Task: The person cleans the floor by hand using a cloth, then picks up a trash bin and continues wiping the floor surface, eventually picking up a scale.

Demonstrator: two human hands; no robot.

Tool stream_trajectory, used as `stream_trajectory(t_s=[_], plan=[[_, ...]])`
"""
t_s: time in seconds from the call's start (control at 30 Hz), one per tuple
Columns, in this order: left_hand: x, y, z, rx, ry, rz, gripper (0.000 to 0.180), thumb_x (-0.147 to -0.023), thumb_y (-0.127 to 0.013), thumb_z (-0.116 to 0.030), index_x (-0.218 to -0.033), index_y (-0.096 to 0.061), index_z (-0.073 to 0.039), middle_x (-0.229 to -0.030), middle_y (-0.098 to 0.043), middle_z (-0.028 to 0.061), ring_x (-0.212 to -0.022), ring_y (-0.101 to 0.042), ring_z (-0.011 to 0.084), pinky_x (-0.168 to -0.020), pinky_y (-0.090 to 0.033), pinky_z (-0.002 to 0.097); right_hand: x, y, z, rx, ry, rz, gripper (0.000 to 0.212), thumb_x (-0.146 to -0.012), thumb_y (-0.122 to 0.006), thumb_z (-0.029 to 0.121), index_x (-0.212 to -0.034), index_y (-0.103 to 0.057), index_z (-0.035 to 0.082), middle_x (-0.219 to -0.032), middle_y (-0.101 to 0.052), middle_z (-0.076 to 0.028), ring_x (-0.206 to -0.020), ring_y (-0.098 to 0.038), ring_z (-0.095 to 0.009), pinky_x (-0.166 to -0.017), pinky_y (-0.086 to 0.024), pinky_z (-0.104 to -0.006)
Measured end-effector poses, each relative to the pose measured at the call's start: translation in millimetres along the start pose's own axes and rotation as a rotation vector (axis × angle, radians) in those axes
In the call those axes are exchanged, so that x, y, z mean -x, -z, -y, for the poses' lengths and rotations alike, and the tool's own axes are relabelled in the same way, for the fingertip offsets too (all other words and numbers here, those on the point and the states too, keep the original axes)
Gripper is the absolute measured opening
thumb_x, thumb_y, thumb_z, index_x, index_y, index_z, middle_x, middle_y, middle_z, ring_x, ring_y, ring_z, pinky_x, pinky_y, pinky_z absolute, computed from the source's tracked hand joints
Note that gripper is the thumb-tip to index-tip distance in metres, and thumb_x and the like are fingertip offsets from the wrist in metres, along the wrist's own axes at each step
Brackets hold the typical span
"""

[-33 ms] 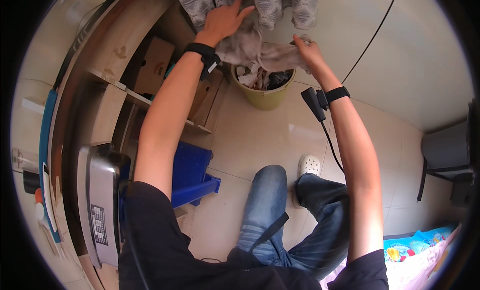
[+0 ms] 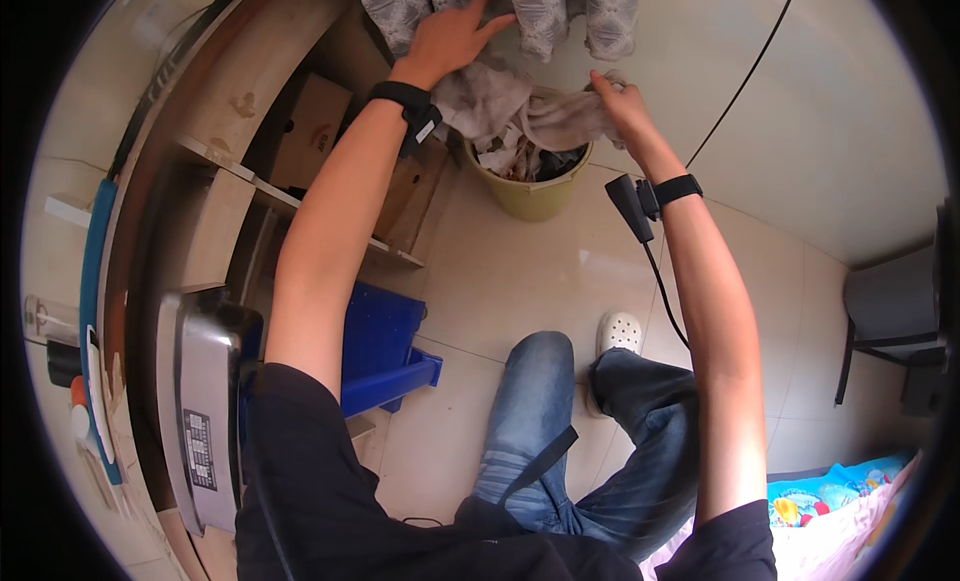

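Observation:
My left hand (image 2: pixel 450 46) is stretched out in front of a grey patterned curtain (image 2: pixel 540 21), its thumb and forefinger spread apart; shadow and slight blur obscure its other fingers. A wrinkled greyish cloth (image 2: pixel 560 121) runs from below that hand across to my right hand (image 2: pixel 622 103), which is closed on its right end. Underneath the cloth stands a yellow-green bin (image 2: pixel 535 199), holding crumpled papers and dark scraps (image 2: pixel 520 161). The cloth covers the far part of the bin's opening.
Wooden shelves (image 2: pixel 235 166) with a cardboard box (image 2: pixel 312 131) line my left side. Nearer are a blue plastic stool (image 2: pixel 385 341) and a silver-and-black appliance (image 2: pixel 200 401). A dark cable (image 2: pixel 745 76) crosses the pale wall. A grey chair-like thing (image 2: pixel 890 301) stands right.
The middle of the cloth has sagged slightly and its folds have shifted. My left hand has moved a little to the right; my right hand has barely moved.

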State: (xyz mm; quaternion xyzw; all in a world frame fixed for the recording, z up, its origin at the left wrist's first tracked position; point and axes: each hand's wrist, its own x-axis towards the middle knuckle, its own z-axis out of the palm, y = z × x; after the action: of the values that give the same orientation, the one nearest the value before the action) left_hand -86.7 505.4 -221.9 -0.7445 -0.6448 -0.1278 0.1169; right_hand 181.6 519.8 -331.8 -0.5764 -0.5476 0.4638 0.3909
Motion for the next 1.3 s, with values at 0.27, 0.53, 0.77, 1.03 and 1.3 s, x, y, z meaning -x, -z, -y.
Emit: stream_trajectory(t_s=[0.27, 0.53, 0.77, 1.03, 1.3], plan=[[-28.9, 17.2, 3.4, 0.344, -0.378, -0.042, 0.037, -0.083, -0.069, -0.022, -0.114, -0.063, -0.004, -0.109, -0.066, 0.0192, -0.104, -0.061, 0.0368, -0.09, -0.047, 0.044, 12.5, 17.1, 25.8, -0.174, -0.071, 0.056, 0.104, -0.073, -0.077, 0.045, -0.136, -0.023, -0.017, -0.128, -0.049, -0.032, -0.111, -0.058, -0.036, -0.088, -0.05, -0.0403], [-25.4, 3.4, -23.2, -0.001, -0.243, -0.014, 0.027, -0.083, -0.056, -0.008, -0.108, -0.065, -0.002, -0.104, -0.064, 0.0213, -0.098, -0.058, 0.0419, -0.086, -0.048, 0.0498, 1.5, 38.0, 8.8, 0.304, 0.377, -0.028, 0.074, -0.068, -0.08, 0.025, -0.127, -0.048, -0.007, -0.113, -0.062, -0.029, -0.105, -0.062, -0.04, -0.088, -0.05, -0.0438], [-24.8, -13.1, 18.5, 0.441, -0.079, -0.262, 0.027, -0.095, -0.051, -0.019, -0.116, -0.068, -0.014, -0.102, -0.067, 0.0197, -0.094, -0.061, 0.0422, -0.08, -0.049, 0.0528, 48.9, -3.6, 58.9, 0.538, 0.309, -0.102, 0.047, -0.091, -0.056, 0.043, -0.097, -0.068, -0.003, -0.097, -0.066, -0.028, -0.096, -0.061, -0.046, -0.08, -0.049, -0.0472], [-4.2, 27.5, -55.9, 0.542, 0.132, -0.196, 0.041, -0.096, -0.051, -0.038, -0.095, -0.068, -0.001, -0.086, -0.068, 0.0237, -0.087, -0.066, 0.0396, -0.079, -0.05, 0.0479, 56.4, 0.7, 76.6, 0.704, 0.377, -0.247, 0.061, -0.098, -0.039, 0.051, -0.095, -0.067, -0.003, -0.096, -0.065, -0.029, -0.093, -0.062, -0.045, -0.077, -0.049, -0.0515], [11.1, 8.6, -18.9, -0.045, 0.003, -0.202, 0.029, -0.098, -0.048, -0.033, -0.114, -0.07, -0.024, -0.097, -0.068, 0.018, -0.089, -0.063, 0.0409, -0.075, -0.05, 0.0529, 44.6, 7.2, 57.3, 0.845, 0.505, -0.268, 0.058, -0.098, -0.04, 0.048, -0.093, -0.067, -0.003, -0.095, -0.067, -0.025, -0.088, -0.064, -0.043, -0.075, -0.051, -0.0514]])
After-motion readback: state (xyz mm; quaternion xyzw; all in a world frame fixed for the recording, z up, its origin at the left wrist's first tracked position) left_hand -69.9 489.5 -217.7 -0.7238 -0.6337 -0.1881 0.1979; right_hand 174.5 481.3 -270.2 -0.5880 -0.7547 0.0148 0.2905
